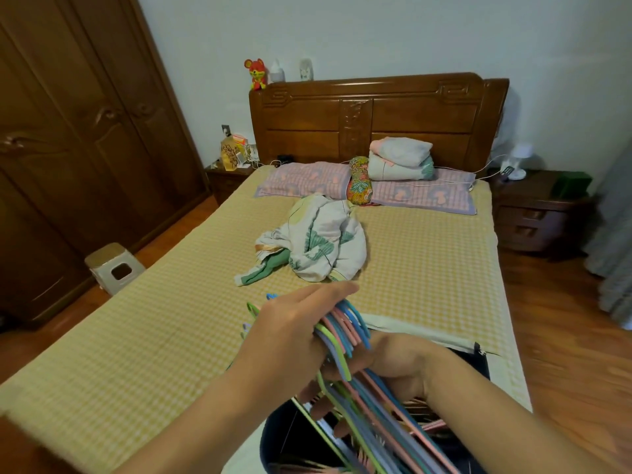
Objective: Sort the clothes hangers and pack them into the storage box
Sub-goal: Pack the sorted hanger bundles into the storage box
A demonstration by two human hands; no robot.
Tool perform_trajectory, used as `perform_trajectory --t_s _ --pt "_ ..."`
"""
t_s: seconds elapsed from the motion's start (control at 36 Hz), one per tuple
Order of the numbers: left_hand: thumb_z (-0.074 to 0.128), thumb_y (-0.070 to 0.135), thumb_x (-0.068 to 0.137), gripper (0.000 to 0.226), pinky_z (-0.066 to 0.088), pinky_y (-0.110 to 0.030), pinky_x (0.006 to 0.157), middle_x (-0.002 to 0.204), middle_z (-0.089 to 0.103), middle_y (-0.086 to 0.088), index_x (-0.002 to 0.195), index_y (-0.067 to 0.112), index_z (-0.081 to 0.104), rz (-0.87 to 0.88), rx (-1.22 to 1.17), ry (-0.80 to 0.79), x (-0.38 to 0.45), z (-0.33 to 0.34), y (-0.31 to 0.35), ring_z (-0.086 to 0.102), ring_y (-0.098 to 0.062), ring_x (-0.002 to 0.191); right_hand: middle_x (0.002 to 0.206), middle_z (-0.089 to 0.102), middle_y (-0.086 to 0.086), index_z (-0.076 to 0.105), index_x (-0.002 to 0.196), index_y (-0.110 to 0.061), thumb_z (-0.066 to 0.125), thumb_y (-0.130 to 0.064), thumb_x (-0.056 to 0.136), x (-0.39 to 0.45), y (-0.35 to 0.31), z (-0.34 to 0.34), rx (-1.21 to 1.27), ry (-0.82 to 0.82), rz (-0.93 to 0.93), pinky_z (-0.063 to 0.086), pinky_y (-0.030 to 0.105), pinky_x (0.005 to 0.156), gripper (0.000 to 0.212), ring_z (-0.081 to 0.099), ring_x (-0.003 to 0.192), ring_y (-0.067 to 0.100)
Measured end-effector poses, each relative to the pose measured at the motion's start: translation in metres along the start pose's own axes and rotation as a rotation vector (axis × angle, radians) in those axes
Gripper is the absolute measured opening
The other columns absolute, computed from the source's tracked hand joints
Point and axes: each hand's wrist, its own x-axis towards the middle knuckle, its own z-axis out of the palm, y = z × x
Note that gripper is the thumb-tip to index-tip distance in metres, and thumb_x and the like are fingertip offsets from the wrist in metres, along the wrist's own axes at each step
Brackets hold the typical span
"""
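No text, label, brand or number can be read anywhere: the dark marks on the yellow bottle point(229, 155) on the left nightstand point(224, 179) are too blurred to make out.

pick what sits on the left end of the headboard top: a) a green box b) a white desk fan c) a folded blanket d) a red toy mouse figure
d: the red toy figure stands on the left end of the headboard top, beside two small white items; the folded bedding lies lower, on the pillows.
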Motion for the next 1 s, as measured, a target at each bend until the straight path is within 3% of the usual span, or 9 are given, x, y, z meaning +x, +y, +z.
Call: perform_trajectory --t_s 0.11,0.22,0.42,0.56,0.64,0.72,0.83,0.92,1.0 --pt "0.067 -0.011 0.084 0.068 0.054 -0.022 0.091 0.121 0.068 0.019 0.132 0.038 0.065 -0.162 -0.242 -0.178 0.009 -0.006 0.008 0.061 0.007 0.114 0.13 0.055 0.02 0.059 0.124 -0.004 0.053 -0.013 0.1 -0.003 0.005 -0.009 0.066 -0.12 0.003 0.034 0.063 0.109 0.026 0.056 0.117 0.034" --pt "0.064 -0.008 0.088 0.069 0.053 -0.024 0.096 0.123 0.068 0.018 0.134 0.044 0.061 -0.187 -0.231 -0.296 0.013 -0.006 0.016 0.06 0.005 0.116 0.129 0.056 0.02 0.059 0.122 -0.002 0.048 -0.009 0.102 -0.004 0.01 -0.009 0.125 -0.118 0.001 0.047 0.052 0.1 0.024 0.059 0.115 0.034" --pt "0.069 0.005 0.083 0.079 0.059 -0.04 0.08 0.132 0.065 0.01 0.15 0.038 0.041 0.105 0.335 -0.342 0.01 -0.001 0.011 0.068 -0.021 0.109 0.123 0.06 0.02 0.055 0.125 -0.003 0.048 -0.001 0.099 -0.007 0.026 -0.005 0.189 -0.028 0.001 0.047 0.048 0.103 0.027 0.064 0.106 0.029" --pt "0.069 0.01 0.082 0.06 0.059 -0.039 0.063 0.129 0.066 0.002 0.139 0.017 0.053 0.258 0.348 -0.255 0.006 0.007 0.016 0.072 -0.026 0.094 0.112 0.064 0.013 0.062 0.118 -0.003 0.044 -0.003 0.101 -0.006 0.034 0.002 0.211 -0.074 -0.038 0.051 0.044 0.097 0.025 0.066 0.098 0.023" --pt "0.047 0.018 0.088 0.046 0.058 -0.041 0.06 0.129 0.064 -0.003 0.132 0.012 0.057 0.329 0.35 -0.22 0.01 0.011 0.024 0.072 -0.031 0.093 0.093 0.064 0.009 0.066 0.097 -0.006 0.052 -0.007 0.097 -0.002 0.032 0.003 0.145 -0.036 -0.105 0.057 0.038 0.083 0.013 0.066 0.079 0.018" --pt "0.055 0.008 0.09 0.041 0.059 -0.043 0.063 0.131 0.065 -0.005 0.131 0.011 0.058 0.344 0.327 -0.178 0.018 0.012 0.022 0.071 -0.031 0.096 0.082 0.059 0.01 0.061 0.086 -0.004 0.051 0.0 0.097 -0.002 0.022 -0.002 0.055 0.036 -0.19 0.057 0.033 0.069 0.015 0.065 0.067 0.018" --pt "0.071 0.002 0.085 0.068 0.058 -0.045 0.083 0.149 0.051 0.005 0.145 0.025 0.049 0.184 0.227 -0.205 0.031 0.009 0.016 0.061 -0.024 0.122 0.077 0.056 0.009 0.063 0.077 -0.014 0.041 0.003 0.1 -0.01 0.011 -0.023 0.004 0.128 -0.286 0.051 0.035 0.066 0.036 0.055 0.066 0.022" --pt "0.071 0.031 0.093 0.083 0.051 -0.043 0.102 0.165 0.016 0.018 0.155 0.047 0.018 -0.055 0.164 -0.35 0.018 0.012 0.011 0.044 -0.015 0.14 0.077 0.051 0.016 0.059 0.081 -0.005 0.049 -0.007 0.102 -0.015 0.024 -0.044 -0.096 0.244 -0.311 0.047 0.037 0.065 0.023 0.05 0.066 0.026" --pt "0.056 0.049 0.099 0.069 0.044 -0.034 0.108 0.162 0.015 0.025 0.154 0.051 0.016 -0.266 0.14 -0.493 -0.023 0.023 -0.01 0.04 -0.007 0.14 0.069 0.051 0.016 0.053 0.077 0.004 0.05 0.0 0.098 -0.021 0.055 -0.055 -0.222 0.34 -0.28 0.041 0.034 0.057 0.022 0.047 0.06 0.023"
